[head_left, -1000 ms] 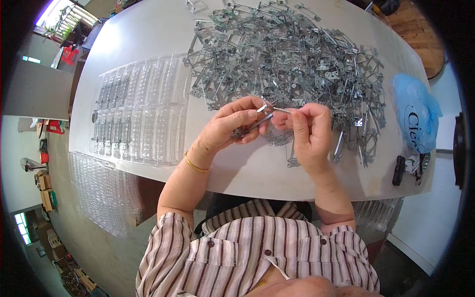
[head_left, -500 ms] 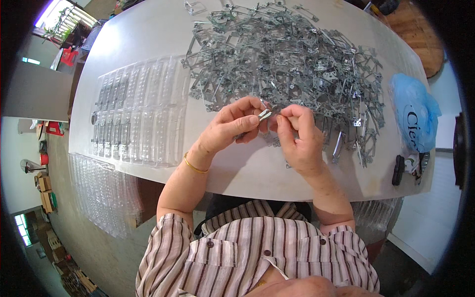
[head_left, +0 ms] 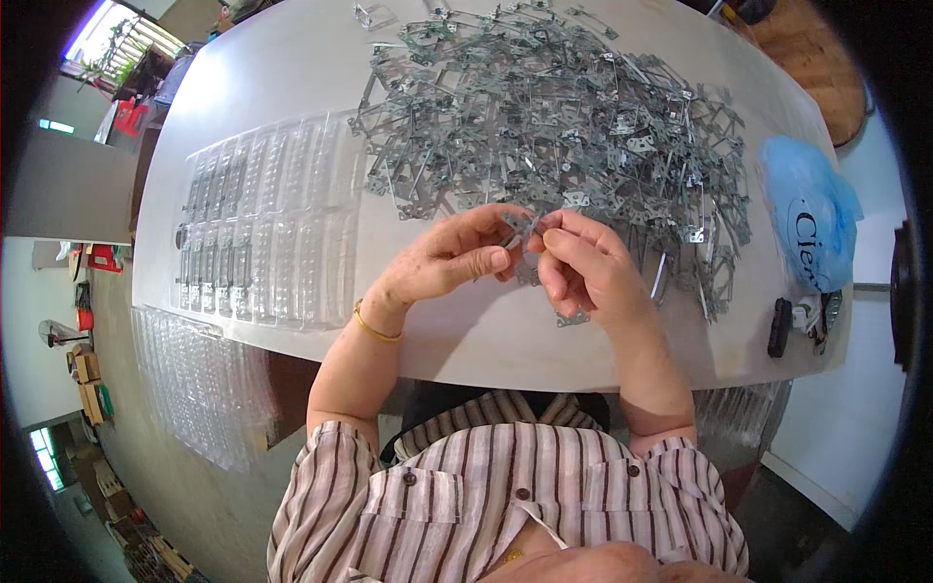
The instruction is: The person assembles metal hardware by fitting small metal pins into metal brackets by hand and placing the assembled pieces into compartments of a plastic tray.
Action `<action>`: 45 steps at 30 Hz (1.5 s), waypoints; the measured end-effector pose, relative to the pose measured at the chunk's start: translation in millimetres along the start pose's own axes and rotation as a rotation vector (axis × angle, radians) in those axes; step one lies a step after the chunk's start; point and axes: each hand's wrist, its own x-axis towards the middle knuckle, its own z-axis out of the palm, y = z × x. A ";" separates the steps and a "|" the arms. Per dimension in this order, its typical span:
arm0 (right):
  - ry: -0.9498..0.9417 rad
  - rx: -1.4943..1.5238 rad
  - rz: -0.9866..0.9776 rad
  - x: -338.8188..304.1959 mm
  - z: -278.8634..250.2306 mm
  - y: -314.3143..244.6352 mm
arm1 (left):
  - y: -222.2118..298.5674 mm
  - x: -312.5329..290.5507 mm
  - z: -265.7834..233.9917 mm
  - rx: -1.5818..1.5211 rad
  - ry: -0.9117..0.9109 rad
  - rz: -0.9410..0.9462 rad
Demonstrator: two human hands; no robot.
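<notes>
Both hands meet over the table at the near edge of a wide heap of thin metal brackets [head_left: 544, 117]. Between them is a small grey metal bracket [head_left: 520, 225] with flat arms. My left hand [head_left: 452, 257], a gold bangle on its wrist, pinches it between thumb and fingers. My right hand [head_left: 588, 262] has its thumb and forefinger closed on the bracket's right end, with the other fingers curled. The fingers cover part of the bracket. To the left lies a clear plastic tray [head_left: 330, 204], several of its slots on the left side filled with metal parts.
A stack of clear trays [head_left: 204, 389] hangs past the table's front left edge. On the right sit a blue plastic bag [head_left: 807, 209] and a small black object [head_left: 779, 328]. The white table [head_left: 466, 355] has its front edge close to my body.
My left thumb has moved down and left along the bracket, which has turned between the fingers. My right thumb and forefinger have shifted their pinch slightly, and the lower fingers show more.
</notes>
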 end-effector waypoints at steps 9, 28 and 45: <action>-0.042 -0.230 -0.010 -4.1 -1.2 -9.8 | -11.0 -2.3 -15.0 -0.038 0.038 0.209; 0.130 -0.081 -0.427 17.6 -4.3 32.4 | 0.0 8.4 2.2 -0.070 0.063 0.441; 0.246 -0.836 -0.799 13.1 -0.7 19.1 | 11.4 -0.7 -4.2 -0.154 0.121 -0.034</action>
